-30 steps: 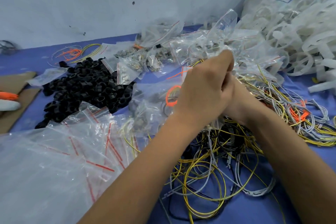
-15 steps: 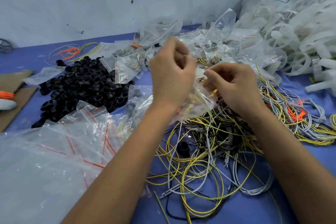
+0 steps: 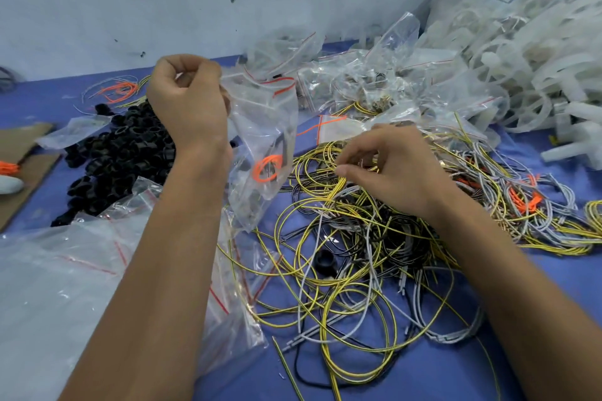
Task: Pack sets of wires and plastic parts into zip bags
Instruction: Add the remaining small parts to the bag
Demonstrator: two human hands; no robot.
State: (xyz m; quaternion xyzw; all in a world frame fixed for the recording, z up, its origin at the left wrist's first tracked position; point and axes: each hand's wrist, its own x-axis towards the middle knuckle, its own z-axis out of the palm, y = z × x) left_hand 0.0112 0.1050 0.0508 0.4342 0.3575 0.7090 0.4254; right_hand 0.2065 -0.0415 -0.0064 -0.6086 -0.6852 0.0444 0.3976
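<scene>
My left hand (image 3: 187,101) is raised over the black parts and grips the top of a clear zip bag (image 3: 264,140), which hangs down with an orange wire coil and dark parts inside. My right hand (image 3: 384,169) is lower, over the tangle of yellow, grey and black wires (image 3: 351,264), its thumb and fingers pinching yellow wire loops. A single black ring (image 3: 324,261) lies among the wires.
A heap of black plastic rings (image 3: 120,153) lies at the left. Empty zip bags (image 3: 65,270) are stacked at the near left. Filled bags (image 3: 365,85) and white plastic parts (image 3: 527,68) pile up at the back right. Cardboard (image 3: 22,166) lies at the far left.
My hands have parted. The left hand lifted the bag up and to the left, and the right hand dropped onto the yellow wires.
</scene>
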